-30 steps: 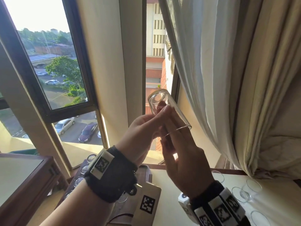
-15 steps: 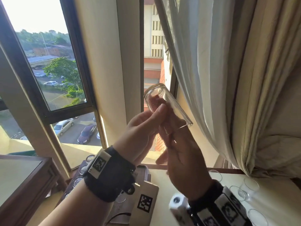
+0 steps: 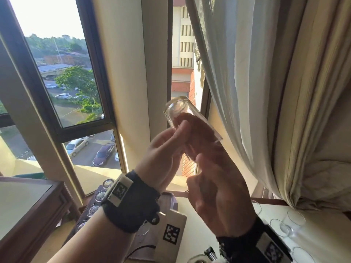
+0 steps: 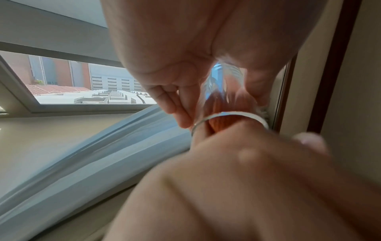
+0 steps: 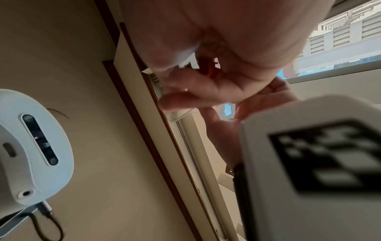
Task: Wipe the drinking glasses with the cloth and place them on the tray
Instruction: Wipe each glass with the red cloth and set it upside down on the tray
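Note:
A clear drinking glass (image 3: pixel 177 109) is held up before the window, tilted with its base up-left and its mouth down-right. My left hand (image 3: pixel 180 130) grips its side from the left. My right hand (image 3: pixel 205 160) comes from below, its fingers pushed into the mouth with an orange-red cloth (image 3: pixel 197 128) that fills the inside. In the left wrist view the rim (image 4: pixel 228 114) circles the cloth (image 4: pixel 218 106) and the right hand (image 4: pixel 247 179). The dark tray (image 3: pixel 168 198) lies low, behind my left wrist.
Several glasses (image 3: pixel 99 195) stand in a row on the tray's left side. More empty glasses (image 3: pixel 292 219) stand on the white table at the right. A white tagged box (image 3: pixel 171 234) lies below. Curtains (image 3: pixel 266 92) hang close on the right; a wooden table (image 3: pixel 28 205) is left.
My right hand has twisted in the glass mouth, its thumb swinging out and back up. The glass stays raised in my left hand, hardly shifted.

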`<action>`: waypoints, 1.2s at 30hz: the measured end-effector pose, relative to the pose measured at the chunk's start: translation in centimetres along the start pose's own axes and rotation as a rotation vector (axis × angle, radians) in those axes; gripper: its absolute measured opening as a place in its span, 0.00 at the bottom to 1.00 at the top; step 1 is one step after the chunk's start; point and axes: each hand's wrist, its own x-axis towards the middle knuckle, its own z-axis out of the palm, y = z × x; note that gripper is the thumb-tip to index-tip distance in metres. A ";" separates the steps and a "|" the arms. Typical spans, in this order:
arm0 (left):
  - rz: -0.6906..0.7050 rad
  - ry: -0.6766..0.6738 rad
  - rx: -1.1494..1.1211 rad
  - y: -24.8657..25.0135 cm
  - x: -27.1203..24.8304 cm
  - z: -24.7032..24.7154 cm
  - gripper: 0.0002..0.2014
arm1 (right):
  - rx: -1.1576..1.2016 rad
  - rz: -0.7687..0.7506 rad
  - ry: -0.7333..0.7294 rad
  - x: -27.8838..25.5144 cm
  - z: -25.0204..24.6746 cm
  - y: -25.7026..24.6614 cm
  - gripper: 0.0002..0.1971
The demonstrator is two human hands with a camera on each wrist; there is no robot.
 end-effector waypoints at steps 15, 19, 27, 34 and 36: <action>-0.281 0.050 0.011 0.5 0.1 1.6 0.49 | -0.855 -0.378 0.363 -0.7 -1.7 -0.1 0.15; -0.235 0.076 -0.001 1.0 0.6 2.3 0.32 | -1.188 -0.596 0.268 -1.5 -1.9 0.1 0.23; -0.093 -0.002 0.165 0.8 -0.2 2.4 0.23 | -1.413 -0.838 0.445 -1.5 -3.4 0.0 0.21; -0.138 -0.063 0.301 1.5 -0.8 2.9 0.18 | -1.520 -0.666 0.359 -0.8 -3.4 1.0 0.22; -0.083 -0.036 0.383 1.8 -0.8 2.7 0.20 | -1.554 -0.658 0.272 -0.8 -3.5 1.5 0.25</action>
